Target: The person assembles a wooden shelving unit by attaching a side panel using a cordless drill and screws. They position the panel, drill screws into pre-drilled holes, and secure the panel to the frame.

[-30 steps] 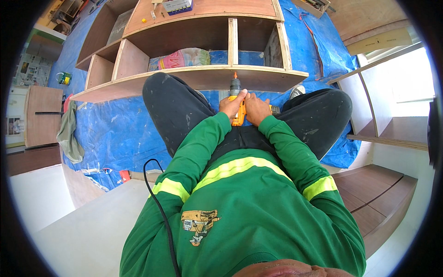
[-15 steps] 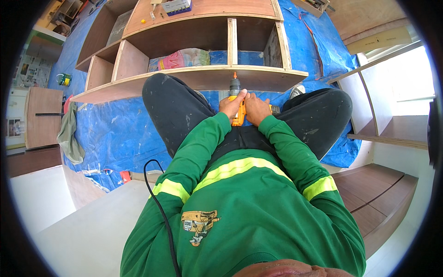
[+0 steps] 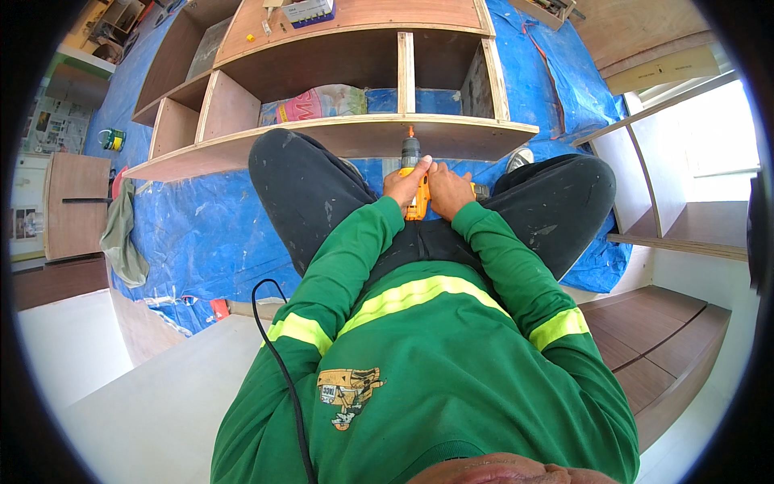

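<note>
A yellow and black cordless drill (image 3: pixel 416 208) is between my legs, its chuck pointing away from me. My left hand (image 3: pixel 401 185) is closed around the left side of its body. My right hand (image 3: pixel 450 191) wraps the handle, with the dark battery end showing beyond the fingers. An orange piece (image 3: pixel 411 131) sticks out of the chuck against the near board (image 3: pixel 339 139) of a plywood cabinet frame; whether it touches the wood I cannot tell. The open compartments of the frame lie beyond that board, with upright dividers (image 3: pixel 405 74) between them.
Blue plastic sheeting (image 3: pixel 201 234) covers the floor. A pink and green bag (image 3: pixel 318 105) lies inside the frame. A small box (image 3: pixel 309 11) sits on the far panel. At the left are a grey-green cloth (image 3: pixel 125 234) and a can (image 3: pixel 111 139). Shelving (image 3: pixel 661 173) stands at right; a black cable (image 3: pixel 282 363) crosses my left arm.
</note>
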The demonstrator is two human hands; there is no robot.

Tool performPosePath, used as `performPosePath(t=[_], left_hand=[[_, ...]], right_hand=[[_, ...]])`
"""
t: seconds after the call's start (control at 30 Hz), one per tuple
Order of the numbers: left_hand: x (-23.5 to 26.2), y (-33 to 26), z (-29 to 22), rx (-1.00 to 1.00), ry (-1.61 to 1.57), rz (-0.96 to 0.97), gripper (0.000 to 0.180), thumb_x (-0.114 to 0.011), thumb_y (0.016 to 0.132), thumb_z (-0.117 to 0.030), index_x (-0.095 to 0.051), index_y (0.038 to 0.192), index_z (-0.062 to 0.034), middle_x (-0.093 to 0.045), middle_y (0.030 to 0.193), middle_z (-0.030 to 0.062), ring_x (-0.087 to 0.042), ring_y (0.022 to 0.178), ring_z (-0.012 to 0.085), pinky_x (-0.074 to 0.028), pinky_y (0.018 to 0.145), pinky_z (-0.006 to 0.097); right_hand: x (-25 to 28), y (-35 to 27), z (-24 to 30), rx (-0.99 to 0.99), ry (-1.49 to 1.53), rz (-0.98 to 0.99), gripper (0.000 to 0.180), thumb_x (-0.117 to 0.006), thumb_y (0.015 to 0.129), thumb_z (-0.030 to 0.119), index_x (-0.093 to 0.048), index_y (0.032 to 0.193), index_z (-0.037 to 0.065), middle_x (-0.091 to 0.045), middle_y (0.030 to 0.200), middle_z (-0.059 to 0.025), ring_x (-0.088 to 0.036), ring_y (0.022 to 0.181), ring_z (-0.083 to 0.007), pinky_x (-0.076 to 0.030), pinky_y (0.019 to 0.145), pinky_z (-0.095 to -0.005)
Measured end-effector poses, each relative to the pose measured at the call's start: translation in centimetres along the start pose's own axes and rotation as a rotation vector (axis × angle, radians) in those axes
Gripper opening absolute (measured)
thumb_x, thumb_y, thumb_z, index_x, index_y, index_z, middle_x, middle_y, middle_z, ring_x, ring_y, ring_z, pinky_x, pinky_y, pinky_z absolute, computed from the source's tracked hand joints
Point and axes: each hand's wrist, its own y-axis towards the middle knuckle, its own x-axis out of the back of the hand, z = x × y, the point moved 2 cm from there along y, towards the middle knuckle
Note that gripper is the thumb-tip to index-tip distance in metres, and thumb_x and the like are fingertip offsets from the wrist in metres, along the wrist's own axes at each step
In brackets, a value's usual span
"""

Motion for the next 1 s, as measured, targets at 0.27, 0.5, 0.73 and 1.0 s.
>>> performPosePath(t=[0.27, 0.5, 0.73, 1.0], left_hand=[[-0.1, -0.4, -0.3, 0.010, -0.012, 0.014, 0.051, -0.086, 0.088, -0.050, -0.073, 0.103, -0.0023, -0.074, 0.090, 0.0059, -0.069, 0.070, 0.0152, -0.056, 0.062, 0.033], [0.0, 0.1, -0.1, 0.048, 0.028, 0.013, 0.049, -0.085, 0.089, -0.049, -0.073, 0.103, -0.0032, -0.074, 0.088, 0.0058, -0.069, 0.069, 0.0159, -0.056, 0.061, 0.034], [0.1, 0.9, 0.4, -0.018, -0.055, 0.020, 0.044, -0.083, 0.092, -0.044, -0.068, 0.111, -0.0062, -0.074, 0.089, 0.0049, -0.070, 0.070, 0.0168, -0.058, 0.060, 0.035], [0.9, 0.9, 0.3, 0.057, -0.121, 0.186, 0.046, -0.086, 0.090, -0.039, -0.063, 0.112, -0.0055, -0.071, 0.090, 0.0060, -0.071, 0.070, 0.0182, -0.059, 0.061, 0.035]], right_hand=[[-0.3, 0.1, -0.2, 0.001, -0.003, -0.010, 0.035, -0.072, 0.085, 0.007, -0.053, 0.113, 0.003, -0.065, 0.113, -0.0180, -0.072, 0.103, -0.0400, -0.049, 0.085, -0.0723], [-0.4, 0.0, -0.2, 0.006, -0.094, -0.046, 0.037, -0.076, 0.084, 0.011, -0.054, 0.113, 0.006, -0.066, 0.110, -0.0128, -0.074, 0.098, -0.0336, -0.051, 0.081, -0.0651], [-1.2, -0.2, -0.3, 0.048, -0.172, -0.110, 0.039, -0.079, 0.083, 0.013, -0.054, 0.113, 0.009, -0.066, 0.105, -0.0095, -0.075, 0.094, -0.0291, -0.052, 0.078, -0.0575], [-0.7, -0.7, 0.2, 0.040, -0.217, -0.135, 0.021, -0.068, 0.093, 0.015, -0.055, 0.109, 0.010, -0.067, 0.103, -0.0080, -0.075, 0.091, -0.0271, -0.051, 0.073, -0.0518]])
